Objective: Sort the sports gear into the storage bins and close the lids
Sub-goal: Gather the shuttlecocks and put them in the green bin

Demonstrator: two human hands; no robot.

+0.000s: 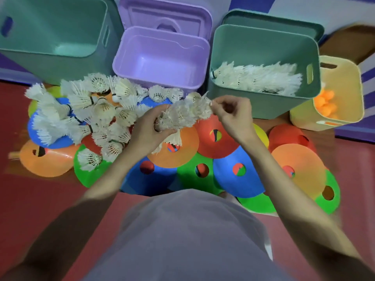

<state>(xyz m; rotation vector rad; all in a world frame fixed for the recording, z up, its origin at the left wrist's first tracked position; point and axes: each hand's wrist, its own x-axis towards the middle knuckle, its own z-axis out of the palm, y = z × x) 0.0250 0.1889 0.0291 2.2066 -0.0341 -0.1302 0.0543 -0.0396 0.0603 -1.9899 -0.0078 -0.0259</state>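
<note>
At far left stands the big teal bin (54, 33), open, with nothing to be seen inside it. Below it on the red floor (30, 199) lies the loose pile of shuttlecocks (85, 110), spread over the flat disc cones (233, 169), which are not yet sorted.

Next comes the purple bin (160, 59), open, its lid (166, 17) propped behind it.

In the middle, our left hand (148, 130) grips the cork end of a nested stack of shuttlecocks (186, 114), fingers curled round it, while our right hand (231, 114) pinches the feathered end. The stack hangs above the cones, just short of the bins.

To the right, the second teal bin (263, 57) already holds a row of shuttlecocks, so we judge the stack belongs there. To do it well, we should keep both grips firm so the nested pieces do not slide apart, carry the stack level over the near rim, and lay it alongside the ones inside rather than dropping it; the feathers look frayed and would likely crush easily.

At far right the yellow bin (341, 92) holds orange balls (324, 102). All the bins we see are open, so every lid remains to be closed.
</note>
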